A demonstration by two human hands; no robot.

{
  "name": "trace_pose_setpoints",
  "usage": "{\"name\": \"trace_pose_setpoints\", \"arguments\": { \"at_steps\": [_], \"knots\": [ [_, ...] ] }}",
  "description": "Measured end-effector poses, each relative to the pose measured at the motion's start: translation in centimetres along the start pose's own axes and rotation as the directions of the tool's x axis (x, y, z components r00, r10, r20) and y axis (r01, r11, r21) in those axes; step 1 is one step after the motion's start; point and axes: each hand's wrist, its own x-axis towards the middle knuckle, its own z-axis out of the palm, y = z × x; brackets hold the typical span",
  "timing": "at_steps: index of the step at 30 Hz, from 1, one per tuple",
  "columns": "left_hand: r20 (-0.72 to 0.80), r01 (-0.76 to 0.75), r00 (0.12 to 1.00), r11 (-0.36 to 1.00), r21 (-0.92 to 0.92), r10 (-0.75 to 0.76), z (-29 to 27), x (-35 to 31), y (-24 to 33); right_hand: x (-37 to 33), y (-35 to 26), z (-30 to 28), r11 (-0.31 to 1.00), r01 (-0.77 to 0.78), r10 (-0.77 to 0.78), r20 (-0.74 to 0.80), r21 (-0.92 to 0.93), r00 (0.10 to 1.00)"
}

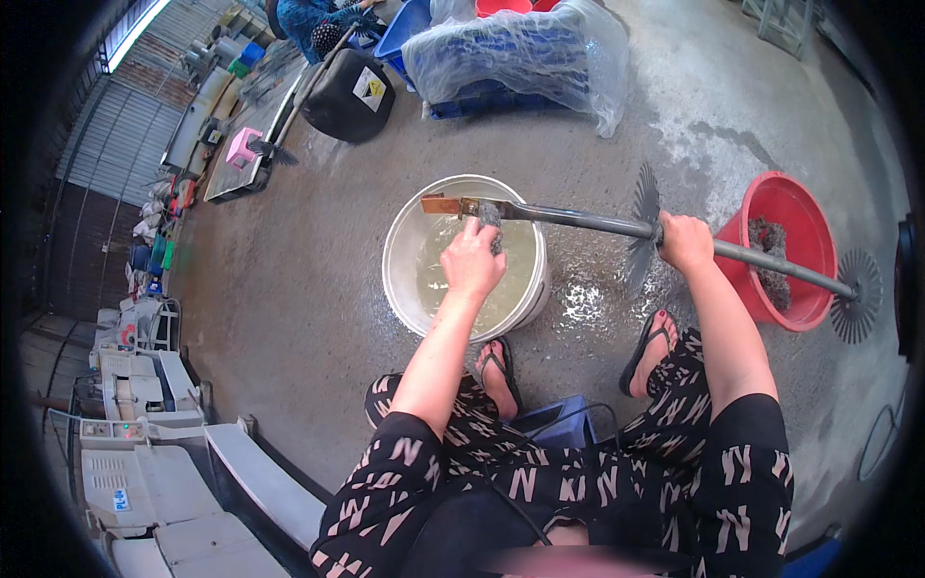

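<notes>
My right hand (687,241) is wrapped round a long dark metal shaft (588,220), beside a slotted grey disc (643,241) fixed on it. A second slotted disc (856,297) sits near the shaft's right end. The left end, with a copper-coloured flat piece (442,204), lies over a white bucket (393,279) of cloudy water. There my left hand (472,260) is closed on a grey scouring pad (491,218), pressed against the shaft. Part of the pad is hidden by my fingers.
To the right stands a red tub (819,231) holding a grey, tangled mass (771,279). A blue plastic stool (554,424) is between my legs. Further off are a black jerrycan (347,96), plastic-draped blue crates (511,72) and a person (308,29). Grey machines (145,462) line the left.
</notes>
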Motion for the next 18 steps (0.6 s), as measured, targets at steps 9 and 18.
{"name": "trace_pose_setpoints", "arguments": {
  "at_steps": [9, 18],
  "knots": [
    [-0.076, 0.159, 0.983, 0.979, -0.127, -0.170, -1.6, 0.4, -3.6, 0.0, 0.0, 0.6, 1.000, -0.018, 0.018, -0.045, 0.006, 0.999],
    [0.866, 0.080, 0.497, 0.997, 0.015, -0.053, 10.6, -1.1, -8.8, -0.1, 0.4, 1.0, 0.998, 0.031, -0.028, -0.068, 0.050, 0.997]
  ]
}}
